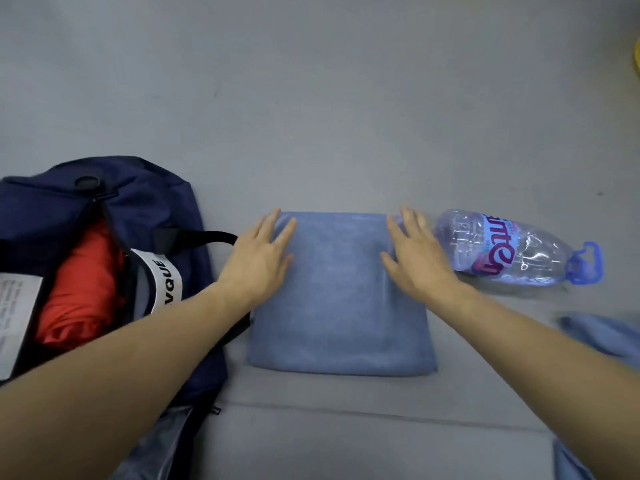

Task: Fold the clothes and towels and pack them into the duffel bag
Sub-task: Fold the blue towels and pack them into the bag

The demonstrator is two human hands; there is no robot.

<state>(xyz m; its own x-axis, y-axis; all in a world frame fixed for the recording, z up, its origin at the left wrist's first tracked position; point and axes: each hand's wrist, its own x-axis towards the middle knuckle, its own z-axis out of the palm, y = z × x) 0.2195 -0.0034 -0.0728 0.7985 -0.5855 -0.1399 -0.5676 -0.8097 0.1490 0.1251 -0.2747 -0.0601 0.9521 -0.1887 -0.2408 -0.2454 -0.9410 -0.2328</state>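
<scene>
Your left hand [258, 252] and right hand [414, 252] lie flat, fingers straight, on the far corners of the folded blue towel [341, 299], a soft, fuzzy square on grey fabric. Left: navy nylon duffel bag [156, 202], unzipped, orange cloth [81, 289] inside, strap reads "VQUE". Right: clear plastic bottle [512, 251] lying on its side, touching the towel's corner.

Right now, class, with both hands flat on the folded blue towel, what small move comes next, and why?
Probably grip the towel by its sides with left hand and right hand and lift: it lies folded square, and the open duffel bag sits beside it.
</scene>
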